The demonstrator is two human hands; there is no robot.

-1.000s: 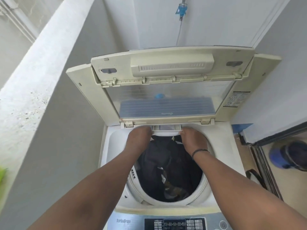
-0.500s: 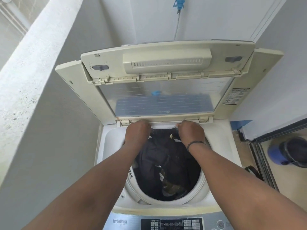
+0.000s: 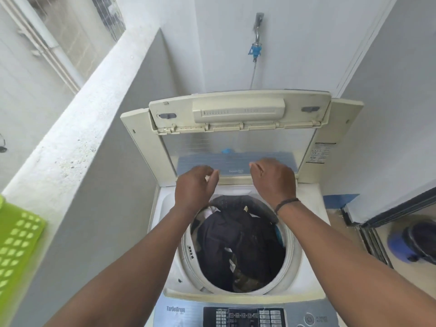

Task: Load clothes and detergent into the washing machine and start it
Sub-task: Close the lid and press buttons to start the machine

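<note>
The washing machine [image 3: 238, 232] filled the frame's centre, dark clothes [image 3: 238, 244] heaped in its drum, lid [image 3: 236, 128] folded upright behind. Above the tub's far rim hovered both hands: left hand [image 3: 194, 187] and right hand [image 3: 273, 180], fingers loosely curled, holding nothing. A green basket [image 3: 16, 237] sat at lower left.
</note>
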